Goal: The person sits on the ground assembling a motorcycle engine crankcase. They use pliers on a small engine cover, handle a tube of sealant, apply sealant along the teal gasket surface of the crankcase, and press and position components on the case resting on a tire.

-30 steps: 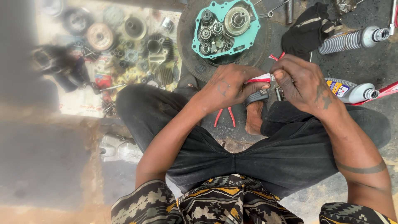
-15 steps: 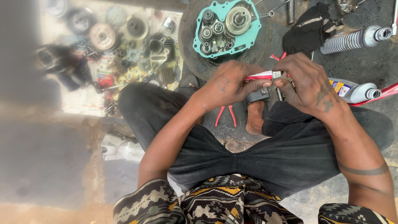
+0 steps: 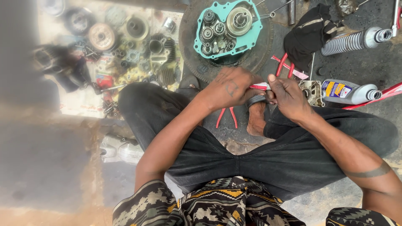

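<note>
Two hands meet over the lap of a person sitting cross-legged on the ground. Left hand [image 3: 229, 88] is closed around a red-and-white handled tool [image 3: 260, 86], only a short stretch of it showing between the hands. Right hand [image 3: 288, 97] is curled shut, thumb up, pinching the same tool near a dark ring-shaped part [image 3: 255, 100]; which hand holds the ring is hard to tell, fingers cover most of it. Red pliers [image 3: 226, 117] lie on the ground just below the left hand, jaws hidden under the wrist. A second red-handled pair [image 3: 285, 66] sits beyond the right hand, partly hidden. Teal engine cover with gears [image 3: 228, 27] rests on a round dark disc, straight ahead. Grey oil bottle [image 3: 347, 91] lies near the right hand, beside a small metal casting [image 3: 310, 90], half covered. Black cloth [image 3: 307, 35] and a ribbed grey boot [image 3: 356, 41] lie further right. Loose engine parts [image 3: 134, 46] at left are blurred.
</note>
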